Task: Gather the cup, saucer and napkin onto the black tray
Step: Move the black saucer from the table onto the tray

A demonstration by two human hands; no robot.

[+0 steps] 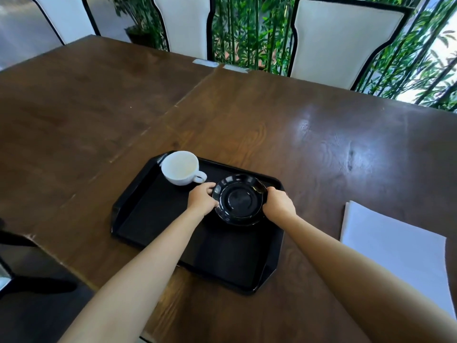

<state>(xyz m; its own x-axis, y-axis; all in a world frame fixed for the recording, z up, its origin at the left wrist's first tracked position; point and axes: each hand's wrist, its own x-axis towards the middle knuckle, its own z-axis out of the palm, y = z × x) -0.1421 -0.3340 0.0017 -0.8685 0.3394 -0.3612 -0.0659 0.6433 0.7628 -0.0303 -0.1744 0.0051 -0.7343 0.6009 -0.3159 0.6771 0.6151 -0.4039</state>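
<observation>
A black tray (pixel 138 219) lies on the wooden table in front of me. A white cup (pixel 181 168) stands upright in the tray's far left corner, its handle pointing right. A glossy black saucer (pixel 238 198) is at the tray's far right part, and both hands grip it: my left hand (pixel 201 199) on its left rim, my right hand (pixel 279 205) on its right rim. I cannot tell whether the saucer rests on the tray or is slightly lifted. A white napkin (pixel 395 253) lies flat on the table to the right of the tray.
The brown wooden table (pixel 321 134) stretches far to the back and left. White chairs with black trim (pixel 341 40) stand along the far edge, with green bamboo behind. The table's near left edge drops to a dark floor.
</observation>
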